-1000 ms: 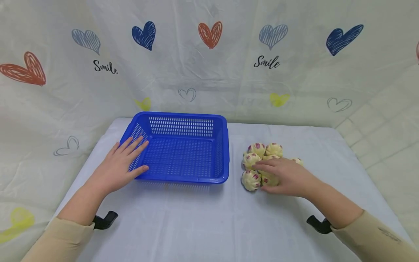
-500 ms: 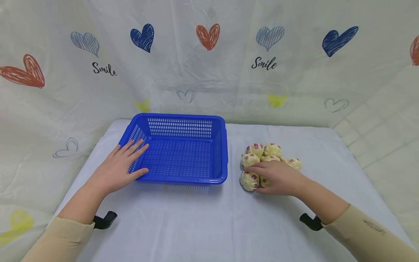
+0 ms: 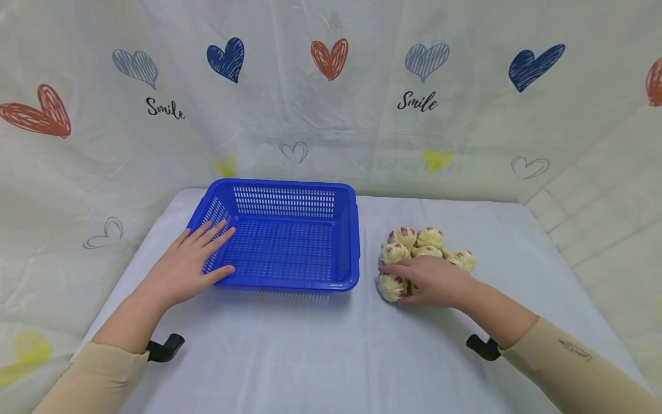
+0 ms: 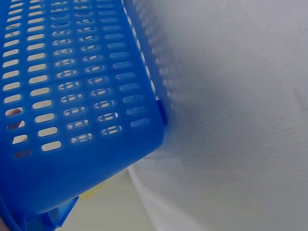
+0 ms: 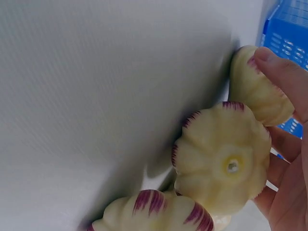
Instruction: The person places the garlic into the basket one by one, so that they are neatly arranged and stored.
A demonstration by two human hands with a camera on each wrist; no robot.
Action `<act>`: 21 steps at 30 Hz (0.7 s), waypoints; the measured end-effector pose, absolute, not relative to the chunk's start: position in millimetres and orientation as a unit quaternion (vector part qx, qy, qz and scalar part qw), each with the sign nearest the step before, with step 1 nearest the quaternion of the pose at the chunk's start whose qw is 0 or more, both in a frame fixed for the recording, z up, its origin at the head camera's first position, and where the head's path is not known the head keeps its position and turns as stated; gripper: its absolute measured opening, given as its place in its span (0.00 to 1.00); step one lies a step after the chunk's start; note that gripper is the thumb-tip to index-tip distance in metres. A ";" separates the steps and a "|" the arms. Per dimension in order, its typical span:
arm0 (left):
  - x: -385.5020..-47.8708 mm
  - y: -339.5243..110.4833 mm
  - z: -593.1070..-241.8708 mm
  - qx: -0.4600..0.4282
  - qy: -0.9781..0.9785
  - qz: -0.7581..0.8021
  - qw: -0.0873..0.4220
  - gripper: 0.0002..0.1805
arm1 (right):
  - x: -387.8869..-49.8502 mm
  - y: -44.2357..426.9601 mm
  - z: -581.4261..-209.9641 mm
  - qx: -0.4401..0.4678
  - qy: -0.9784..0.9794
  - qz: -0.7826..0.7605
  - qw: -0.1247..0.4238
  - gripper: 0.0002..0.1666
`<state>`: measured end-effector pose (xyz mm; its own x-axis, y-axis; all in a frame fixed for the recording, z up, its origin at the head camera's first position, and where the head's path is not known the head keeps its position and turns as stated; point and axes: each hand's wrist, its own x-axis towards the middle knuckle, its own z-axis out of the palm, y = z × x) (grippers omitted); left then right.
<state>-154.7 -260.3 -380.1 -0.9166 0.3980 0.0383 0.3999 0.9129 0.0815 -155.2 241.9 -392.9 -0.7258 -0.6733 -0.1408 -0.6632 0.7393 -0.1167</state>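
My left hand lies over the left rim of a blue plastic basket, its fingers spread and straight. In the left wrist view the slotted basket wall fills much of the picture and nearly all of the hand is hidden. At the right of the table my right hand reaches over a cluster of garlic bulbs with purple streaks. Its thumb and fingers hold the nearest garlic bulb. In the right wrist view the thumb presses that bulb, and another bulb sits beneath the palm.
More garlic bulbs lie behind the right hand, with one bulb at the cluster's right side. A white cloth covers the table. A hanging sheet with printed hearts stands behind it.
My right hand has moved left over the cluster and its thumb and fingers have come round the nearest garlic bulb. The left hand stays on the basket rim.
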 end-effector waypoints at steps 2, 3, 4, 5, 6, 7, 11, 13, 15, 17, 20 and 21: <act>-154.8 -260.4 -380.0 -0.204 -0.978 -0.043 0.011 0.45 | -155.2 241.2 -395.2 -0.360 0.928 -0.030 0.090 0.42; -155.0 -260.2 -380.1 -0.204 -0.978 -0.042 0.011 0.45 | -155.0 240.9 -395.8 -0.359 0.928 -0.031 0.092 0.42; -155.0 -260.2 -380.1 -0.205 -0.978 -0.041 0.012 0.45 | -155.0 240.5 -396.5 -0.361 0.928 -0.031 0.091 0.43; -155.0 -260.2 -380.2 -0.205 -0.978 -0.040 0.013 0.45 | -155.0 240.4 -397.3 -0.364 0.927 -0.032 0.089 0.43; -155.0 -260.1 -380.3 -0.205 -0.978 -0.041 0.011 0.45 | -154.9 240.3 -397.8 -0.365 0.926 -0.033 0.089 0.43; -155.0 -260.1 -380.5 -0.204 -0.978 -0.042 0.011 0.45 | -154.7 240.0 -398.1 -0.366 0.926 -0.034 0.089 0.42; -154.6 -260.4 -381.2 -0.203 -0.978 -0.047 0.009 0.45 | -153.6 237.5 -397.2 -0.373 0.922 -0.042 0.088 0.41; -154.4 -260.4 -381.1 -0.203 -0.978 -0.048 0.010 0.45 | -152.9 235.3 -396.5 -0.377 0.921 -0.045 0.089 0.40; -154.7 -260.3 -380.8 -0.204 -0.978 -0.050 0.010 0.45 | -152.8 233.7 -396.3 -0.384 0.918 -0.047 0.086 0.39; -154.7 -260.3 -380.8 -0.203 -0.978 -0.050 0.011 0.45 | -153.1 232.9 -396.1 -0.391 0.916 -0.047 0.081 0.40; -154.8 -260.1 -381.1 -0.203 -0.978 -0.047 0.014 0.46 | -154.0 232.2 -395.3 -0.399 0.913 -0.048 0.070 0.40; -154.7 -260.1 -381.3 -0.202 -0.978 -0.045 0.015 0.46 | -154.1 231.9 -394.8 -0.402 0.912 -0.050 0.067 0.40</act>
